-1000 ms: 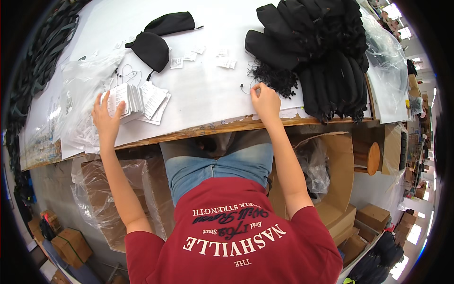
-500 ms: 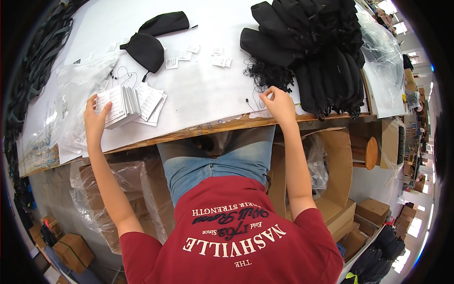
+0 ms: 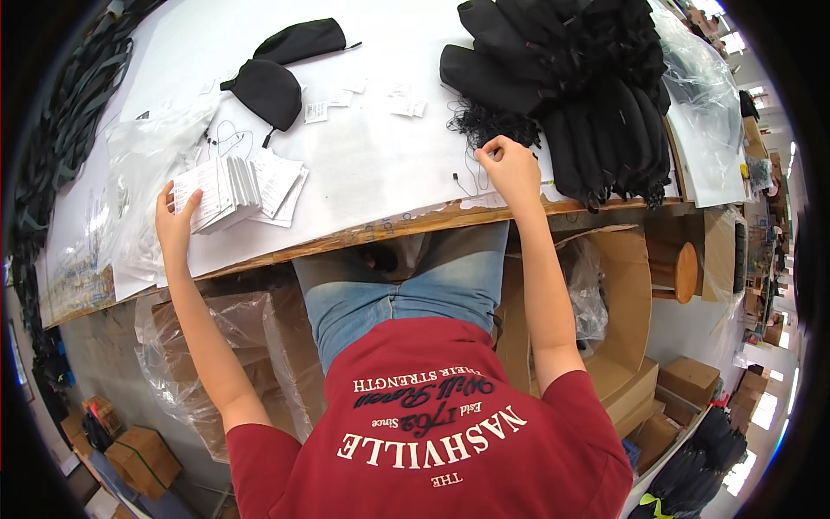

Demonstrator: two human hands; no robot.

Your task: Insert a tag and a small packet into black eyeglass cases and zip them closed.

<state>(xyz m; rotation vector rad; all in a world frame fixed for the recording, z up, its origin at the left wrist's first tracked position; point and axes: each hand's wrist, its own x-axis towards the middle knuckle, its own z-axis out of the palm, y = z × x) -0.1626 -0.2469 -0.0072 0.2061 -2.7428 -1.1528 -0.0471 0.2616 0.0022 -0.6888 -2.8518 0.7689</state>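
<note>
On the left, my left hand (image 3: 176, 227) grips the outer edge of a fanned stack of white printed cards (image 3: 232, 192), thumb on the front one. The fingers of my right hand (image 3: 513, 176) are pinched together around a thin black cord (image 3: 475, 176), which runs down to the table with a small dark end piece. Just beyond that hand lies a tangle of black cords (image 3: 501, 128). Past the cards lie a rounded black zip pouch (image 3: 268, 93) and a second black pouch (image 3: 303, 41), with several small white labels (image 3: 408, 106) to their right.
A big heap of black pouches (image 3: 596, 112) fills the table's right side. Clear plastic bags (image 3: 147, 173) lie left of the cards, and dark straps (image 3: 82, 95) pile at the far left. Below the wooden table edge (image 3: 406, 223) stands an open cardboard box (image 3: 622, 294).
My right hand has moved slightly away from me, toward the cord tangle, still pinched. My left hand stays at the cards. The whole view has shifted a little.
</note>
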